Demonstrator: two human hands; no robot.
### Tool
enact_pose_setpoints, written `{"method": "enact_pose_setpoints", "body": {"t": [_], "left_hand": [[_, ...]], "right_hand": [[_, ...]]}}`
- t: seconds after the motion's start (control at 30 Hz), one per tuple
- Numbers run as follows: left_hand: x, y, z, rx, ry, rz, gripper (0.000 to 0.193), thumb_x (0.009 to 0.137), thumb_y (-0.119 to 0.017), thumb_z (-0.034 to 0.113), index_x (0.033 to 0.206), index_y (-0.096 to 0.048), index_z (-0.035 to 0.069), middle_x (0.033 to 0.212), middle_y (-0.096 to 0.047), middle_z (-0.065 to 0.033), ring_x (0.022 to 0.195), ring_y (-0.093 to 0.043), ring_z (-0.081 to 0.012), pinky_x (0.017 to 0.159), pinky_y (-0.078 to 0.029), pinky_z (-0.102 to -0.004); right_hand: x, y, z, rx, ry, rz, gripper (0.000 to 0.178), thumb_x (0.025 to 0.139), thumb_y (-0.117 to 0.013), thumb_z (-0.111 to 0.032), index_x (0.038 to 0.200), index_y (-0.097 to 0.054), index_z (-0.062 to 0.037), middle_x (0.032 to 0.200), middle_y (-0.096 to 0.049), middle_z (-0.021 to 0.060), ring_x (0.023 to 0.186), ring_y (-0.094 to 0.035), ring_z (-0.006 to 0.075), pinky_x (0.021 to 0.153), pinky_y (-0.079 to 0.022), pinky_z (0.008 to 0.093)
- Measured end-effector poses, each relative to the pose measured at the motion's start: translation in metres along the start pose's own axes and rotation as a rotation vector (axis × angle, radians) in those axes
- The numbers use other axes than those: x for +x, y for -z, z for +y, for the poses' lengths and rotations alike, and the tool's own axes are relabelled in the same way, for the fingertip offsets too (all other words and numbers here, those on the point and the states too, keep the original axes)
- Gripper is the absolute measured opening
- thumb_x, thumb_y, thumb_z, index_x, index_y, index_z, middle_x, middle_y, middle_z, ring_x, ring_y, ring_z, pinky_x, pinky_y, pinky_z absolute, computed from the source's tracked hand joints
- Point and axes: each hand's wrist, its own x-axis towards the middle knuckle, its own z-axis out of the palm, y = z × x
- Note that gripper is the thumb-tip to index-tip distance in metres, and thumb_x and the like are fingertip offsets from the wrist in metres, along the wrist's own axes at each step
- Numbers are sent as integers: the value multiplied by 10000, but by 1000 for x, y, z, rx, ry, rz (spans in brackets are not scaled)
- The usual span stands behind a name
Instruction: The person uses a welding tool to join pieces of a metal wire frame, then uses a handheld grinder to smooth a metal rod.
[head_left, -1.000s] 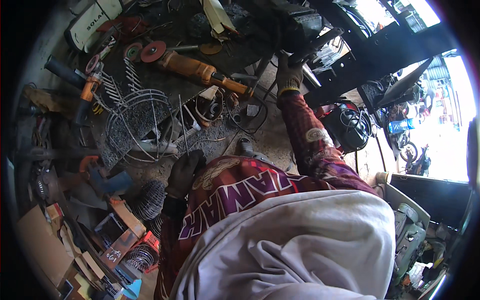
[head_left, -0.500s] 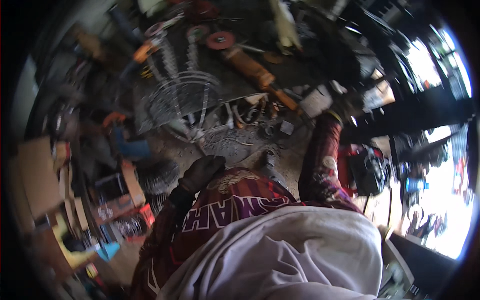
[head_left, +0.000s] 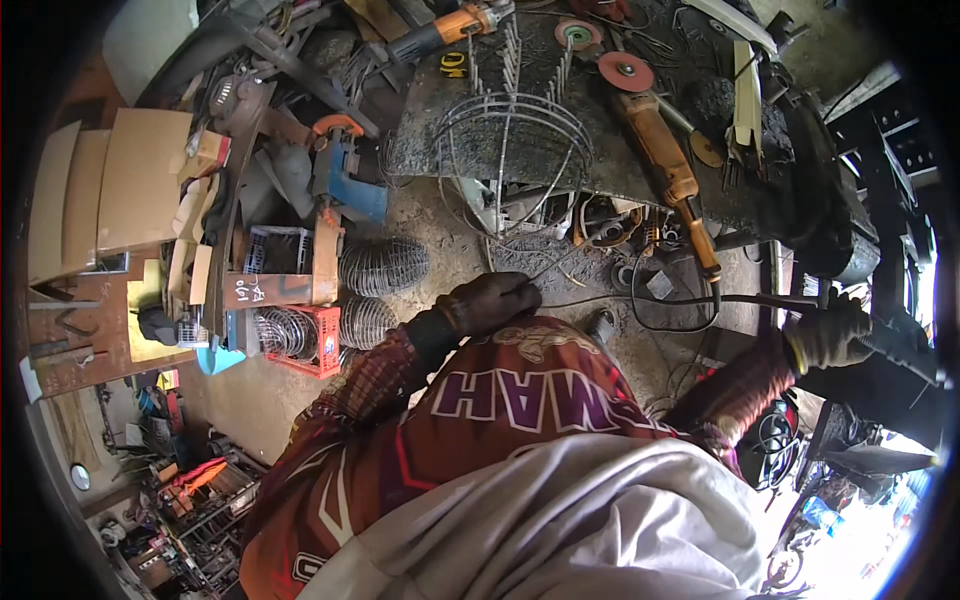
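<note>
My left hand (head_left: 490, 302), in a dark glove, is closed in front of my belly around the lower end of a thin metal rod. This rod runs up to a round wire frame (head_left: 515, 105) of curved rings and straight rods, which stands over the dark bench top's near edge. Off to the right, my gloved right hand (head_left: 832, 336) has its fingers curled beside dark metal bars. What it grips is too unclear to name. A dark bar or cable (head_left: 765, 299) reaches toward that hand from the left.
An orange angle grinder (head_left: 655, 145) with a red disc lies on the dark bench (head_left: 420, 140); another grinder (head_left: 440, 35) is farther left. Coiled wire rings (head_left: 385, 265) and a red crate (head_left: 327, 340) stand at left. Cardboard (head_left: 145, 185) leans beyond, and a black cable loops below the bench.
My right hand has left the bench's right side and moved right and nearer me. The view has turned, so bench and wire frame appear farther right. My left hand keeps its grip.
</note>
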Motion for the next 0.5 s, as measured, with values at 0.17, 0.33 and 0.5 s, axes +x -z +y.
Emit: {"method": "enact_pose_setpoints", "body": {"t": [0.17,0.33,0.5], "left_hand": [[13,-20,28,-483,-112,42,393,1088,-534,368,1182,-680,16,922,-650,-23,833,-595,-107,790,-504,-280],[18,-25,68,-415,-383,96,366,1092,-538,305,1285,-646,13,846,-623,-21,779,-568,-97,736,-500,-291],[15,-28,101,-254,-423,31,320,1090,-540,248,1285,-652,20,827,-598,-18,755,-544,-99,711,-488,-289]], "right_hand": [[-83,-15,-96,32,-472,-262,218,1006,-622,-288,1063,-639,-78,882,-621,37,784,-614,201,732,-528,360],[-169,8,-114,158,-685,-714,491,1002,-626,-354,1377,-533,-52,1257,-625,124,1191,-595,290,1103,-428,458],[-241,-21,-136,360,-943,-787,473,959,-731,-227,1367,-538,-85,1494,-511,144,1377,-504,346,1129,-420,498]]}}
